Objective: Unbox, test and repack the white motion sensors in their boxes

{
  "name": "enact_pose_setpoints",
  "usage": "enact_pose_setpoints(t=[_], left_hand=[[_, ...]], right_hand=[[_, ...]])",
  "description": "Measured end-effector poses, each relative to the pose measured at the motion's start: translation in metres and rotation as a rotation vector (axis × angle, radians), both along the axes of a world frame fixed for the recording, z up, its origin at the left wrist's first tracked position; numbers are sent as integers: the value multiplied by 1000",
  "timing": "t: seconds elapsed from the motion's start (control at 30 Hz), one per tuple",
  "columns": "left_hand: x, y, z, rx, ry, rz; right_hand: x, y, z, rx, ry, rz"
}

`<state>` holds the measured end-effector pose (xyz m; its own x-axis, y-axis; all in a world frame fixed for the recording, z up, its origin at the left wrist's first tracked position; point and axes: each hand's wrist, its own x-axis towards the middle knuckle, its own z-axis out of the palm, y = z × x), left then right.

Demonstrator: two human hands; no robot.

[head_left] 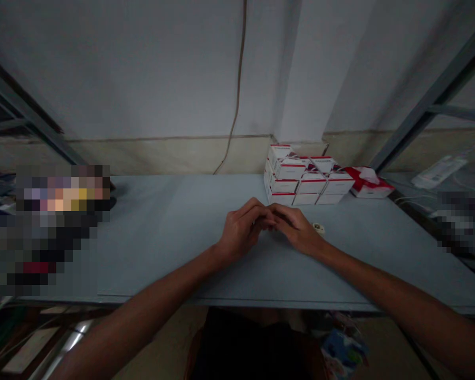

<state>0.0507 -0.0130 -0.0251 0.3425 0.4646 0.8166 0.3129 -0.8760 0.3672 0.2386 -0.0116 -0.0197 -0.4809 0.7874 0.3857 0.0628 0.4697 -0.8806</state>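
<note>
My left hand and my right hand meet at the fingertips above the grey-blue tabletop. The fingers of both are bent and pressed together, and anything between them is hidden. Just beyond my right wrist lies a small cream-coloured piece with a dark middle, too small to name. A stack of white boxes with red edges stands behind my hands, near the wall.
Right of the stack sits a white box with red and white wrapping. A power strip with white cables lies at the far right. Blurred-out items cover the left end. A cord hangs down the wall; metal posts slant at both sides.
</note>
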Motion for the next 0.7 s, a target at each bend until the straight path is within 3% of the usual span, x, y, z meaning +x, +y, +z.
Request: enact_pose_setpoints(t=[0.27, 0.5, 0.7], left_hand=[[-2, 3, 1, 2, 7, 45], [-14, 17, 2, -166, -131, 159], [-16, 17, 1, -232, -127, 198]], right_hand=[[2, -1, 0, 56, -81, -57], [10, -2, 9, 283, -91, -264], [13, -4, 11, 400, -31, -386]])
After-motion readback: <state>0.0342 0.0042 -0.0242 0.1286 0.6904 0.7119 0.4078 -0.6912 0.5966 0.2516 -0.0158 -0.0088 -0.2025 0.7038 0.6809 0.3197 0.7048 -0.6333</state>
